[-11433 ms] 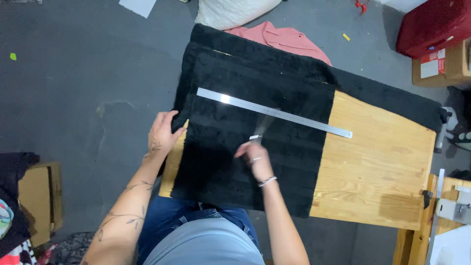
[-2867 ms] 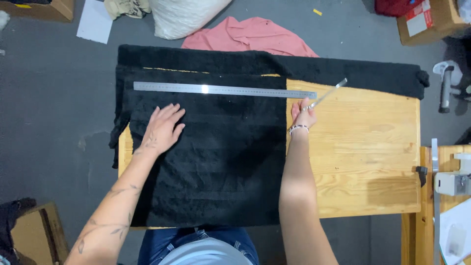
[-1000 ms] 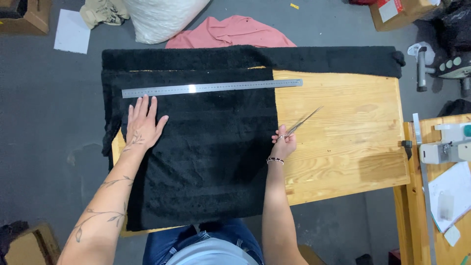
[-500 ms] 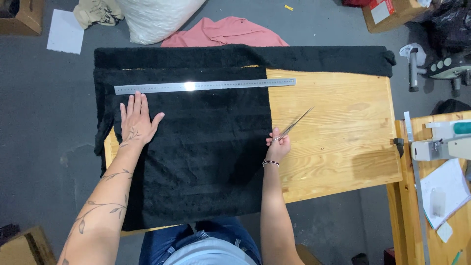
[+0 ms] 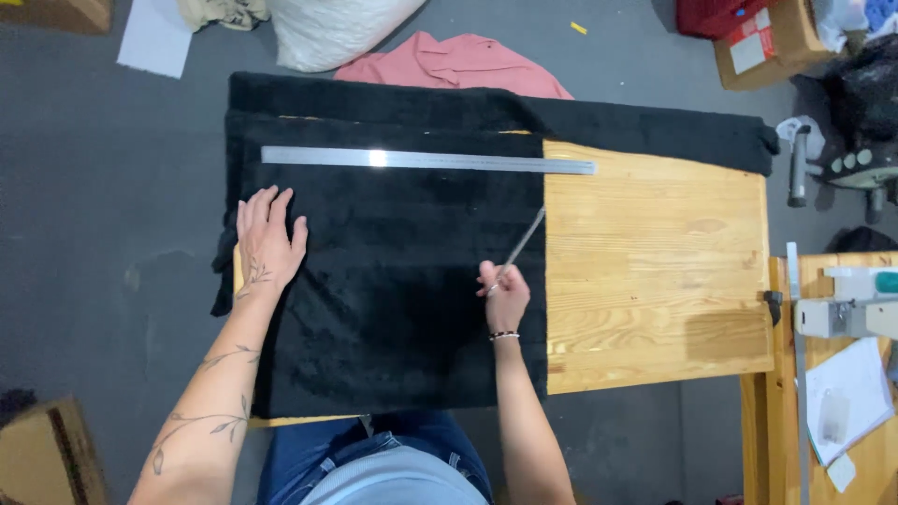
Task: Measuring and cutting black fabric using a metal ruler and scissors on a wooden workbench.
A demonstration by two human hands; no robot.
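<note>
A thick black cloth (image 5: 393, 281) covers the left half of a wooden table (image 5: 655, 262). A long metal ruler (image 5: 426, 160) lies across the cloth near its far edge. My left hand (image 5: 267, 238) lies flat on the cloth's left side, fingers spread. My right hand (image 5: 505, 297) grips a pair of long scissors (image 5: 524, 241) near the cloth's right edge, blades pointing away and to the right.
A pink cloth (image 5: 458, 67) and a white sack (image 5: 332, 28) lie on the grey floor beyond the table. Cardboard boxes (image 5: 758, 47) stand at the far right. Another wooden bench (image 5: 842, 374) with papers and a machine is at the right.
The view has shifted, so the table sits further right in frame. My right hand with the scissors has stayed at the cloth's right edge; my left hand stays flat on the cloth.
</note>
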